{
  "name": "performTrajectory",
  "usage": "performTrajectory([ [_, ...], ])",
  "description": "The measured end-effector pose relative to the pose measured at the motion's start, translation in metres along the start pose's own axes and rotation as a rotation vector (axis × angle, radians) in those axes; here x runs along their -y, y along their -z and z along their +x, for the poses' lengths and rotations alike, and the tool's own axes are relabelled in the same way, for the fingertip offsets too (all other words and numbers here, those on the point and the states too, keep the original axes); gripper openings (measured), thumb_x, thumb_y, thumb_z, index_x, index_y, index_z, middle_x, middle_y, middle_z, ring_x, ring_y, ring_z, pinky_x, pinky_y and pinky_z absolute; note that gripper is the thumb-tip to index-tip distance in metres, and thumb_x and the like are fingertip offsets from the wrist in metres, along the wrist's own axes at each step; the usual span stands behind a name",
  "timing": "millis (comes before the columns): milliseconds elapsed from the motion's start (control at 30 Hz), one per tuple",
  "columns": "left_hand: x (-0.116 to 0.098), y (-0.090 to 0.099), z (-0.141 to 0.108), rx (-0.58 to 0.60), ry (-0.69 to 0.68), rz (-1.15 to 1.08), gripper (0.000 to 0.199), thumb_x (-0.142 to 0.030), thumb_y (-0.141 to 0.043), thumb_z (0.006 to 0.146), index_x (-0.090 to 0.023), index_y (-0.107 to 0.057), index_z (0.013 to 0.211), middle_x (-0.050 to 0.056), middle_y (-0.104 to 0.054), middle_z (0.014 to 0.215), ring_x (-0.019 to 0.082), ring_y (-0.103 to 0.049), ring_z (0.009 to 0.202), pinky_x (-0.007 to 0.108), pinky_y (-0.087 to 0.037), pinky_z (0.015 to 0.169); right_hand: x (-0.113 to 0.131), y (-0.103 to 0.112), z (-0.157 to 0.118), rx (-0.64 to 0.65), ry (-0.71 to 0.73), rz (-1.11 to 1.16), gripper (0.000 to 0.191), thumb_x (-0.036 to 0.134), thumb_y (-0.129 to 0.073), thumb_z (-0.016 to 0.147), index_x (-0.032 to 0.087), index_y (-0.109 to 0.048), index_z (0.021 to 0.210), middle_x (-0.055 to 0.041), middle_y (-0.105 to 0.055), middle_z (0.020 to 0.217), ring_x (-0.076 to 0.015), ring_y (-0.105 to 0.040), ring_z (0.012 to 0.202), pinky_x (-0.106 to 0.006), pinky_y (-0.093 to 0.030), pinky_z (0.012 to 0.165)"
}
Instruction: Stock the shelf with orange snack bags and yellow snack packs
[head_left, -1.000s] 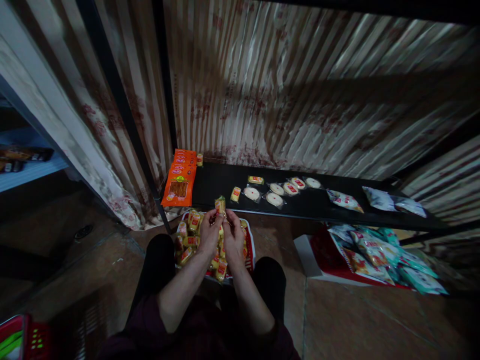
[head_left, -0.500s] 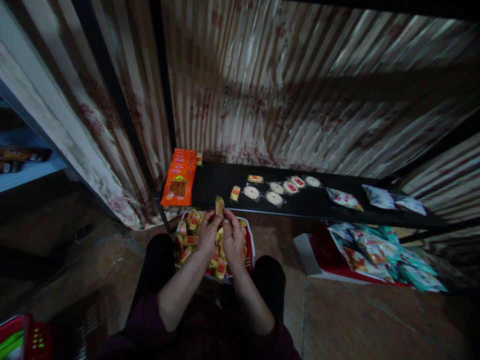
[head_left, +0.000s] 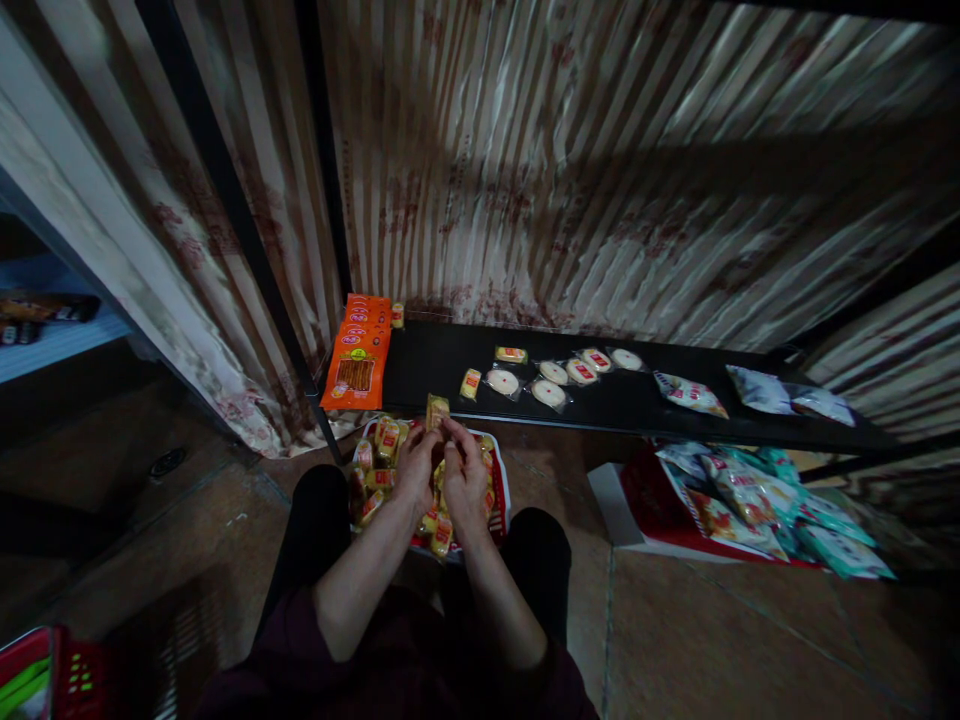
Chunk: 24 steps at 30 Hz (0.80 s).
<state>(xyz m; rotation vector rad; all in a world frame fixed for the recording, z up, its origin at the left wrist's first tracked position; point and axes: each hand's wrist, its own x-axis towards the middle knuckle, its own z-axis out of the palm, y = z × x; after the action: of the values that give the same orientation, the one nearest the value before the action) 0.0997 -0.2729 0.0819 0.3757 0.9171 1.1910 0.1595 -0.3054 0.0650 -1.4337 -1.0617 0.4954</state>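
Note:
A small yellow wrapped snack cake (head_left: 437, 408) is pinched between the fingertips of my left hand (head_left: 416, 465) and my right hand (head_left: 464, 470), in front of the shelf's edge. Both hands are closed on it, above a red and white basket (head_left: 504, 490) of similar yellow packets (head_left: 388, 440). On the black shelf (head_left: 427, 350) beyond lie a yellow packet (head_left: 470, 384), another yellow packet (head_left: 511, 355) and several round white wrapped biscuits (head_left: 550, 394). Orange snack bags (head_left: 356, 365) lie at the shelf's left end.
White snack bags (head_left: 690, 393) lie further right on the shelf. Below it, a red and white box (head_left: 637, 510) on the floor holds several green and white bags (head_left: 780, 500). A red basket (head_left: 82, 670) stands at lower left. Black posts (head_left: 322, 150) and a striped curtain (head_left: 487, 150) stand behind.
The snack cake has turned between my fingers, showing a broader side now. My hands have stayed almost in place above the basket.

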Motion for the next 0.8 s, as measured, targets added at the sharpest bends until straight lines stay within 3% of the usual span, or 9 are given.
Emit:
performTrajectory([
  [333, 0.0, -0.003, 0.0, -0.077, 0.061, -0.062, 0.017, -0.019, -0.07, 0.061, -0.016, -0.062, 0.076, -0.001, -0.066, 0.068, 0.011, -0.06, 0.061, 0.023, -0.046, 0.063, -0.006, 0.001, 0.002, -0.029, -0.006, 0.008, 0.034, 0.024, -0.046, 0.083, 0.021, -0.063, 0.112, -0.0078, -0.066, 0.116, -0.0212, -0.059, 0.109, -0.041, -0.043, 0.098],
  [800, 0.01, 0.004, 0.008, -0.092, 0.175, -0.167, 0.007, -0.015, -0.062, 0.07, -0.015, -0.062, 0.076, 0.0, -0.065, 0.068, 0.011, -0.061, 0.06, 0.024, -0.047, 0.062, 0.002, 0.004, 0.001, -0.024, 0.187, -0.081, 0.029, 0.015, -0.043, 0.082, 0.021, -0.067, 0.099, -0.0066, -0.068, 0.106, -0.0196, -0.06, 0.105, -0.041, -0.043, 0.098],
])
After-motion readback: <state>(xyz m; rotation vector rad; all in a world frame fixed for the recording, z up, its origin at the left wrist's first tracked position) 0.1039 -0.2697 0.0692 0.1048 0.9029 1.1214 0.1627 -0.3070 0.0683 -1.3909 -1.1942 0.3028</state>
